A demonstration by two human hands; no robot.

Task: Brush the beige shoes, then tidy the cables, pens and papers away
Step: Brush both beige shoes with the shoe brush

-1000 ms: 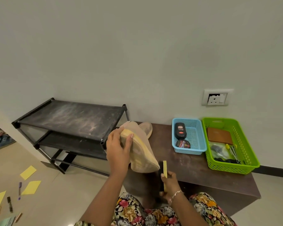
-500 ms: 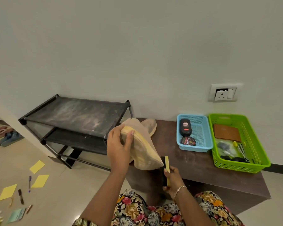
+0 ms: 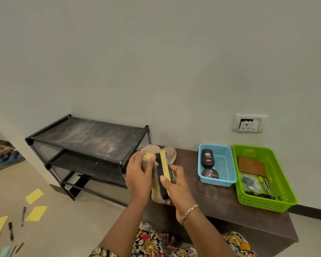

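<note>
A black two-shelf rack stands on the floor against the wall, its right end just beside the left edge of a low dark brown table. At the table's right end sits a green basket, with a smaller blue basket touching its left side; both are close to the back edge. One beige shoe lies at the table's back left corner. The other beige shoe is held up over the left edge, sole facing the right hand. The left hand grips this shoe by the heel, fingers curled round it. The right hand clasps a yellow-backed brush, whose black bristles press against the sole. On the floor to the far left (well apart from the table) lie yellow papers and a few scattered pens.
</note>
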